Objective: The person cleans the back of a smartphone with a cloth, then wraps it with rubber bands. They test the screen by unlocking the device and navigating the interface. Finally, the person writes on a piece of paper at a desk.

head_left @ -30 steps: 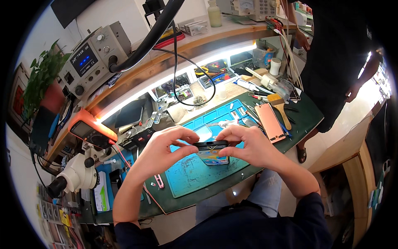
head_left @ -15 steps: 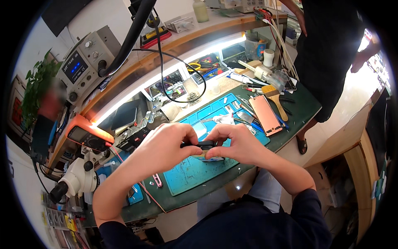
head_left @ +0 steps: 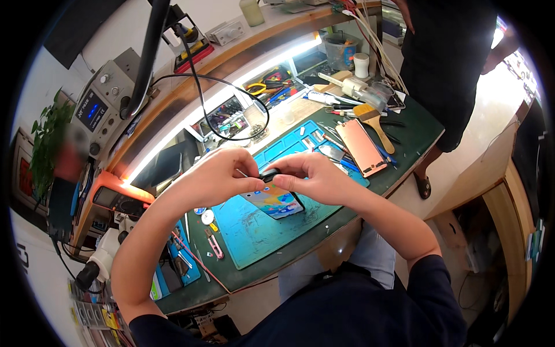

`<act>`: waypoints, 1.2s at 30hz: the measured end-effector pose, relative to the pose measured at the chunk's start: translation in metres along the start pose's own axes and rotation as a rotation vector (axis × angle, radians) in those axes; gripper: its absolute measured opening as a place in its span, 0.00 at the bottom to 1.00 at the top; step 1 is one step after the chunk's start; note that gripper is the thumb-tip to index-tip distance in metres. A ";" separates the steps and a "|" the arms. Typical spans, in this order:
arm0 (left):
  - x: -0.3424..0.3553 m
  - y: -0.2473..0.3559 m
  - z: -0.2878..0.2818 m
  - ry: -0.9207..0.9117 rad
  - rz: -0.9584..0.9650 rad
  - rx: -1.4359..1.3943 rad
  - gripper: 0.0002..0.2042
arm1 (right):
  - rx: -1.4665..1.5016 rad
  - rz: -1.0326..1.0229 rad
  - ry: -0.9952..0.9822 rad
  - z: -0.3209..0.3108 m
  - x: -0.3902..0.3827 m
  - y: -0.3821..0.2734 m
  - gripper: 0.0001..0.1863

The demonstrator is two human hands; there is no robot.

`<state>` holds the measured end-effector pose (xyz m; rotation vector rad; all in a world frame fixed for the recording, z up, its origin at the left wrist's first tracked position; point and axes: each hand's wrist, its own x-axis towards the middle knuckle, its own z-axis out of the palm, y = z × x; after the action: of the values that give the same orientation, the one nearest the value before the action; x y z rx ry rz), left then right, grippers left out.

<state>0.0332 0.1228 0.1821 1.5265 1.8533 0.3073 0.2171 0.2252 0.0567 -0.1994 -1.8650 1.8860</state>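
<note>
My left hand and my right hand grip a phone at its top end, from either side, with fingers curled and thumbs near a black piece along that end. The phone's colourful screen faces up toward me, tilted above a blue work mat; whether its lower end touches the mat I cannot tell. A pink-handled tool lies left of the mat, and a pink rectangular panel lies to the right among tools.
An orange multimeter, a white microscope and a control unit stand at left. A brush and tools crowd the back right. A black cable loops over the bench. Another person stands at the right.
Both hands have moved up and slightly left with the phone. Its screen, mostly covered half a second ago, now shows tilted toward me. The view has shifted.
</note>
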 end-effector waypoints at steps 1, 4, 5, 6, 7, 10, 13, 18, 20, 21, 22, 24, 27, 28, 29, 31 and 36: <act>-0.005 0.004 0.005 0.050 -0.026 -0.053 0.23 | 0.010 0.018 0.017 0.000 -0.001 0.000 0.17; -0.024 -0.020 0.027 0.056 0.170 -0.261 0.32 | -0.155 -0.037 0.068 0.006 -0.014 -0.002 0.16; -0.028 -0.031 0.037 0.121 0.215 -0.062 0.38 | -0.268 -0.075 0.111 0.010 -0.021 -0.003 0.16; -0.037 -0.032 0.049 0.178 0.185 -0.105 0.42 | -0.512 -0.332 0.189 0.014 -0.027 0.007 0.19; -0.048 -0.050 0.070 0.261 0.279 -0.269 0.39 | -0.629 -0.477 0.191 0.019 -0.036 0.014 0.19; -0.076 -0.108 0.132 0.291 0.048 -1.351 0.37 | -0.839 -0.833 0.153 0.035 -0.063 0.024 0.19; -0.079 -0.097 0.189 -0.111 -0.103 -2.095 0.44 | -0.884 -0.951 0.089 0.055 -0.083 0.030 0.16; -0.058 -0.058 0.214 -0.143 -0.060 -2.272 0.40 | -0.904 -0.962 -0.037 0.062 -0.102 0.044 0.15; -0.051 -0.068 0.227 -0.218 -0.010 -2.462 0.39 | -0.918 -0.888 -0.085 0.056 -0.106 0.044 0.16; -0.049 -0.072 0.232 -0.230 0.052 -2.363 0.39 | -0.873 -0.838 -0.101 0.054 -0.109 0.042 0.18; -0.047 -0.068 0.231 -0.167 0.037 -2.332 0.39 | -0.828 -0.794 -0.112 0.052 -0.108 0.038 0.20; -0.043 -0.054 0.229 0.059 0.054 -2.164 0.38 | -0.803 -0.618 0.000 0.049 -0.108 0.025 0.26; -0.028 -0.062 0.242 0.075 0.348 -2.185 0.35 | -0.814 -0.256 0.237 0.048 -0.094 0.015 0.25; -0.025 -0.062 0.242 0.071 0.316 -2.174 0.35 | -0.862 -0.255 0.243 0.045 -0.084 0.016 0.25; -0.022 -0.061 0.240 0.076 0.292 -2.161 0.34 | -0.910 -0.262 0.241 0.041 -0.071 0.020 0.24; -0.022 -0.052 0.231 0.173 0.155 -2.044 0.33 | -0.888 -0.250 0.180 0.039 -0.058 0.026 0.23; -0.020 -0.048 0.228 0.232 0.111 -1.901 0.31 | -0.958 -0.285 0.213 0.044 -0.053 0.027 0.29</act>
<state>0.1452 0.0344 -0.0038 0.1730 0.7448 1.6769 0.2385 0.1637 0.0210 -0.3913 -2.3318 0.6474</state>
